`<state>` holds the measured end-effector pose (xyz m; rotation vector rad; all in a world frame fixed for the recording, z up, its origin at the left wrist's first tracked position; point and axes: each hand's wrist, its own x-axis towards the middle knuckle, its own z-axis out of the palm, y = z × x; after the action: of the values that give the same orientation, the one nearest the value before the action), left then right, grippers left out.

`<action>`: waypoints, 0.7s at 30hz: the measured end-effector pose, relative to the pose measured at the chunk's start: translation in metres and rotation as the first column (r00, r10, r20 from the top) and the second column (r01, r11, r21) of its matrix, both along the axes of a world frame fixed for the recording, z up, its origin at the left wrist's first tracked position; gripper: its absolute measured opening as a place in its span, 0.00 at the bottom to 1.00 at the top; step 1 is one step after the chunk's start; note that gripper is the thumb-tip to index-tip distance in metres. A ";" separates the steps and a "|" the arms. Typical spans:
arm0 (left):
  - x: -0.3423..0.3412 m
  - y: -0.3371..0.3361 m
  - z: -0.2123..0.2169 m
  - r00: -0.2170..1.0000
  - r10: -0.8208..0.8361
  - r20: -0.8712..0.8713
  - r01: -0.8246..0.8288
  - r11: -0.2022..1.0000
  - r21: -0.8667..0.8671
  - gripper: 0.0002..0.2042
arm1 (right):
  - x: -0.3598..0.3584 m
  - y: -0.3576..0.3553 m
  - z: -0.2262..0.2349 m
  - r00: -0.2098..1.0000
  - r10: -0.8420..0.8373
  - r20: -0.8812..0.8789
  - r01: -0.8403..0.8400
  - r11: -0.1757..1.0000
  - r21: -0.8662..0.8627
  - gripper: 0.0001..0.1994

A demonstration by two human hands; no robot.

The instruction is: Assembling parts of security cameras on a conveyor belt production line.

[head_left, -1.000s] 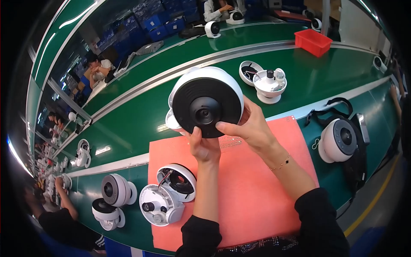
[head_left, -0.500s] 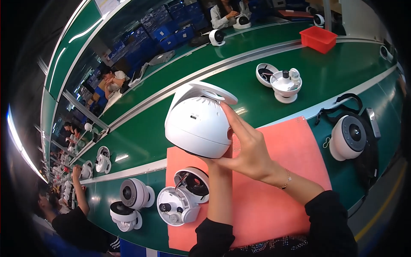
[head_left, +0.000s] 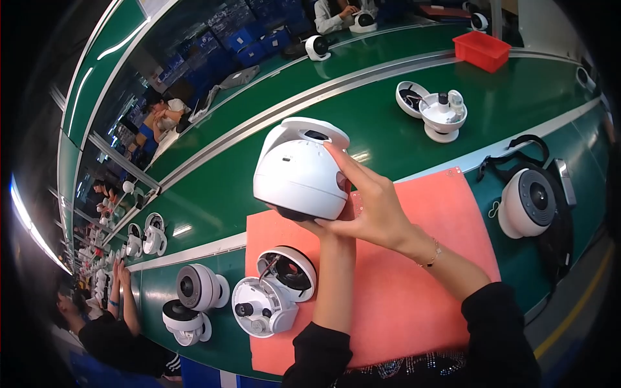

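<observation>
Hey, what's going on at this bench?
A person is holding up a white camera, its dark front turned downward. The right hand grips its side, while the left hand is mostly hidden beneath it. An opened camera lies across the left edge of the pink mat; another opened unit stands beyond the mat.

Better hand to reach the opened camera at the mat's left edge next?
Left hand, probably: its forearm is close beside the opened camera. The right hand, gripping the held camera, would likely cross that forearm. The left's grip is mostly hidden.
</observation>
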<state>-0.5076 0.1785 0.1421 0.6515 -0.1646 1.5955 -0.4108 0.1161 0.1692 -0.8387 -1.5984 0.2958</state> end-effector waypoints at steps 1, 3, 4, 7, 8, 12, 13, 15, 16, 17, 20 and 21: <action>0.003 0.000 0.000 1.000 0.019 0.003 -0.019 1.000 0.004 0.38 | -0.001 0.001 0.000 1.000 -0.019 -0.010 0.019 0.999 0.034 0.46; 0.010 -0.003 -0.004 0.999 0.053 0.006 -0.053 0.999 0.007 0.38 | 0.000 -0.003 0.001 0.999 -0.041 -0.022 0.042 0.997 0.068 0.46; 0.015 -0.006 -0.008 0.998 0.067 0.005 -0.067 0.998 0.006 0.39 | 0.002 -0.008 0.002 0.995 -0.095 -0.010 0.095 0.994 0.046 0.44; 0.009 -0.001 -0.005 0.994 0.111 0.002 -0.111 0.994 0.007 0.39 | 0.001 -0.023 0.006 0.984 -0.176 -0.019 0.177 0.982 0.062 0.39; 0.011 -0.002 -0.006 0.992 0.125 0.000 -0.125 0.992 0.008 0.39 | 0.000 -0.026 0.007 0.979 -0.200 -0.038 0.203 0.974 0.096 0.36; 0.010 0.003 0.000 0.982 0.190 -0.005 -0.190 0.982 0.005 0.39 | -0.016 -0.030 0.001 0.974 -0.190 -0.119 0.202 0.975 0.098 0.30; 0.002 0.003 0.000 0.980 0.198 -0.007 -0.198 0.980 -0.001 0.40 | -0.017 -0.028 0.000 0.968 -0.188 -0.165 0.201 0.978 0.063 0.28; -0.001 0.002 -0.002 0.974 0.224 -0.011 -0.224 0.974 -0.010 0.40 | -0.021 -0.024 -0.002 0.959 -0.187 -0.213 0.197 0.980 0.027 0.26; -0.005 0.002 -0.001 0.970 0.242 -0.013 -0.242 0.970 -0.013 0.40 | -0.023 -0.022 -0.001 0.962 -0.176 -0.210 0.180 0.984 0.000 0.25; -0.008 0.007 0.003 0.966 0.260 -0.015 -0.260 0.965 -0.017 0.40 | -0.026 -0.022 -0.001 0.964 -0.165 -0.207 0.163 0.986 -0.028 0.23; -0.004 0.002 -0.003 0.950 0.311 -0.014 -0.311 0.950 -0.035 0.40 | -0.026 -0.021 -0.002 0.959 -0.148 -0.242 0.133 0.988 -0.076 0.23; -0.007 0.001 -0.004 0.944 0.329 -0.015 -0.329 0.943 -0.043 0.40 | -0.028 -0.023 -0.003 0.959 -0.148 -0.241 0.132 0.988 -0.082 0.23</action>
<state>-0.5148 0.1792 0.1382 0.6755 -0.0121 1.9123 -0.4387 0.0929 0.1665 -0.9235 -1.2975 0.3390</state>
